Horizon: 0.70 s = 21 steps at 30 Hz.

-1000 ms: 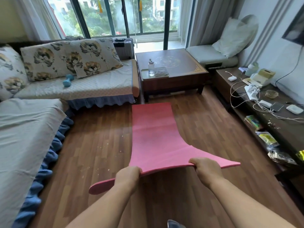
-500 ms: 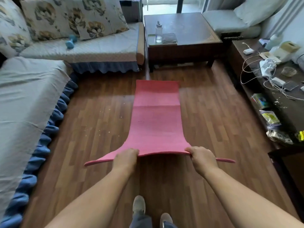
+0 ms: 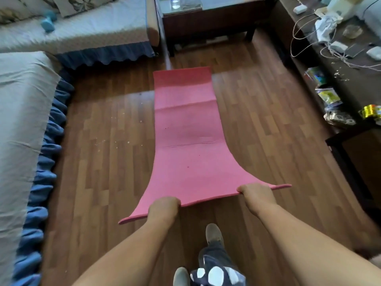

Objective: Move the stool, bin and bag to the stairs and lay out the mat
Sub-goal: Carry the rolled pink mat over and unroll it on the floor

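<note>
A long pink mat (image 3: 186,141) stretches away from me over the wooden floor, its far end lying flat near the coffee table and its near end lifted. My left hand (image 3: 164,208) grips the near edge left of centre. My right hand (image 3: 256,195) grips the same edge further right. The near corners stick out past both hands. No stool, bin, bag or stairs show in this view.
A sofa with blue frilled covers (image 3: 24,129) runs along the left and back. A dark coffee table (image 3: 208,23) stands beyond the mat. A low dark cabinet (image 3: 338,65) cluttered with cables and packets lines the right. My feet (image 3: 214,234) stand just behind the mat.
The view has tilted down and I have stepped back. The near end of the mat has come lower, and more of the mat lies flat on the floor.
</note>
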Motion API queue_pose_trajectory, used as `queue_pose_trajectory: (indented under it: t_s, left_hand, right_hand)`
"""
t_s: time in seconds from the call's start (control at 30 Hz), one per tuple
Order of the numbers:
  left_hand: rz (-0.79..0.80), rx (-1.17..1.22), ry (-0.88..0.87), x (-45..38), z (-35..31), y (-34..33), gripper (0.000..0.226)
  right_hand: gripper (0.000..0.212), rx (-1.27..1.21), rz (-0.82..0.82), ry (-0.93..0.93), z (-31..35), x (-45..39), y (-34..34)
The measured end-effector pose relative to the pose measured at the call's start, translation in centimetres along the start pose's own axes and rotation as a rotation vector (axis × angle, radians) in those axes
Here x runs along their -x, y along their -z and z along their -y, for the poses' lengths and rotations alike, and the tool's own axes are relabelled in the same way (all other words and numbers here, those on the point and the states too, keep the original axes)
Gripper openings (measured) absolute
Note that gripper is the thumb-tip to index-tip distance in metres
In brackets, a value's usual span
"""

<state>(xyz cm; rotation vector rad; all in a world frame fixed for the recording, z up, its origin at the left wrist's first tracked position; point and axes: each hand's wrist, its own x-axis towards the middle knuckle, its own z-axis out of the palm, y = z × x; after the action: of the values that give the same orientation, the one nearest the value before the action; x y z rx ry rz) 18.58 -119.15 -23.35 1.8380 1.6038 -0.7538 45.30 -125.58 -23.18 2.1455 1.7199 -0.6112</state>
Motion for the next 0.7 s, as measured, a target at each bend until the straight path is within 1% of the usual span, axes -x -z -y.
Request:
queue_pose_trajectory:
  t_s: [0.1,0.17,0.23,0.37,0.43,0.5,0.53,0.63,0.7]
  left_hand:
    - [0.044,-0.061,-0.01,1.6,0.8,-3.0,0.029]
    - [0.054,-0.148,-0.039,3.5,2.3,-4.6,0.034]
    - [0.034,-0.235,-0.094,5.0,4.0,-5.7,0.039]
    - [0.001,-0.281,-0.119,8.0,7.2,-7.4,0.029]
    - [-0.056,-0.266,-0.131,9.6,8.5,-8.2,0.025]
    - [-0.063,-0.245,-0.125,11.1,9.3,-9.1,0.025]
    - [-0.057,-0.223,-0.116,11.7,9.4,-9.6,0.026]
    - [-0.051,-0.092,-0.148,13.6,9.2,-11.6,0.028]
    - [-0.049,0.096,-0.194,15.1,8.9,-12.8,0.03]
  right_hand:
    - [0.037,0.077,0.05,-0.049,1.0,4.0,-2.1]
    - [0.042,0.073,0.074,-0.098,2.0,7.1,-3.6]
    - [0.041,0.035,0.075,-0.13,3.1,10.0,-5.4]
    - [0.039,-0.014,0.123,-0.145,5.7,15.4,-8.5]
    - [0.045,-0.031,0.164,-0.139,6.8,18.1,-9.5]
    - [0.054,-0.04,0.184,-0.133,7.6,20.3,-10.4]
    - [0.054,-0.047,0.177,-0.125,7.9,21.0,-10.7]
    - [0.044,-0.09,0.135,-0.069,8.7,22.2,-11.3]
    - [0.037,-0.172,0.106,-0.049,9.4,22.8,-11.4]
